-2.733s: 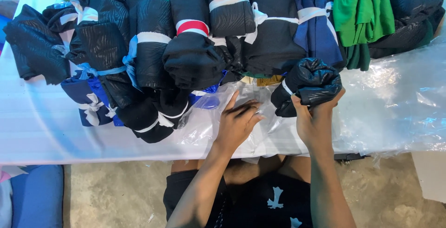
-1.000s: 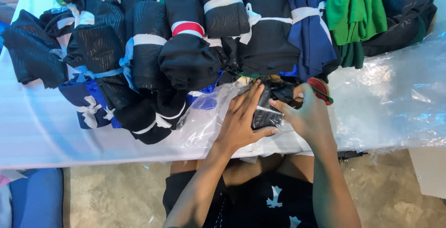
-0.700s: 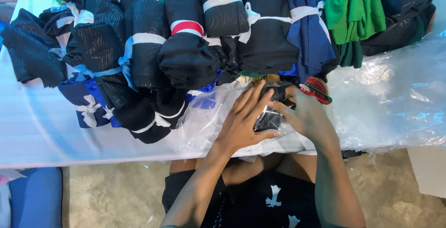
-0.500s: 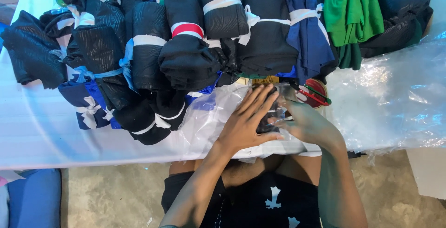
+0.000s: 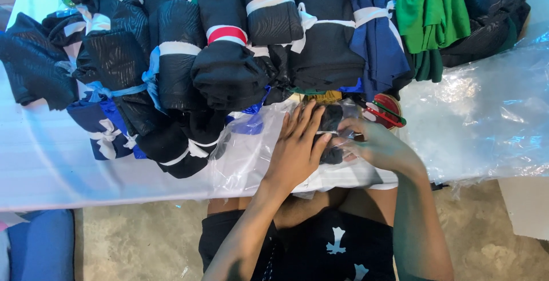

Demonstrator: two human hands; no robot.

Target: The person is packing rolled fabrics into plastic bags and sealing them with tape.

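Note:
A black rolled garment (image 5: 331, 119) lies partly inside a clear plastic bag (image 5: 246, 158) at the table's near edge. My left hand (image 5: 297, 149) rests flat on top of the bag and the roll, fingers spread and pointing away from me. My right hand (image 5: 377, 143) grips the roll from the right side. It looks hazy, as if behind the plastic film. Only parts of the roll show between my fingers.
Behind my hands sits a pile of dark rolled garments (image 5: 229, 63) tied with white strips, with blue cloth (image 5: 377, 40) and green cloth (image 5: 429, 12) beside it. A red and green round object (image 5: 390, 109) lies close right. Clear plastic sheets (image 5: 486, 115) cover the white table (image 5: 51, 172).
My right hand brought the black roll from the right of the pile to the bag in front of me. My left hand moved from the bag's mouth to lie flat over the roll.

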